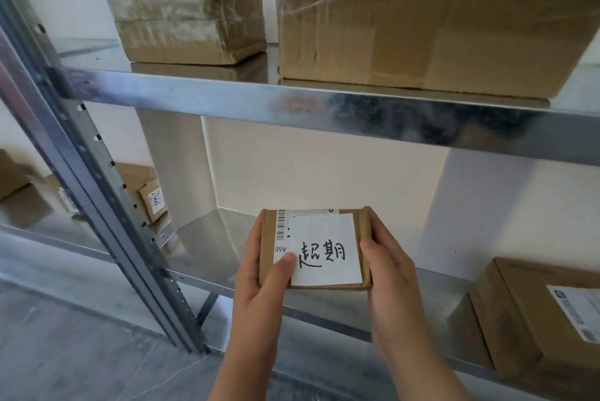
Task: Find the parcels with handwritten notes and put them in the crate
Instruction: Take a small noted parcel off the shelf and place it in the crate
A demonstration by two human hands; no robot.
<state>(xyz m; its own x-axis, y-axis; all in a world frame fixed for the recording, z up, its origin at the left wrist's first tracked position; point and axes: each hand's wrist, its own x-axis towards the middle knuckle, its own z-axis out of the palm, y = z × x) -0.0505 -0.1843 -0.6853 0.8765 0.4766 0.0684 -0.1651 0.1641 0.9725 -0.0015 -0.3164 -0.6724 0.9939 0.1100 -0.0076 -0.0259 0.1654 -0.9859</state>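
Your left hand [259, 283] and right hand [389, 274] both grip small brown parcel [316, 248], one on each side, left thumb on top face. Parcel held above lower shelf [207, 248], in front of you. White note [324, 251] with handwritten characters covers most of top face, over printed label [281, 232]. Two larger cardboard boxes [185, 11] on upper shelf [227, 98]. Another labelled box [545, 319] on lower shelf at right.
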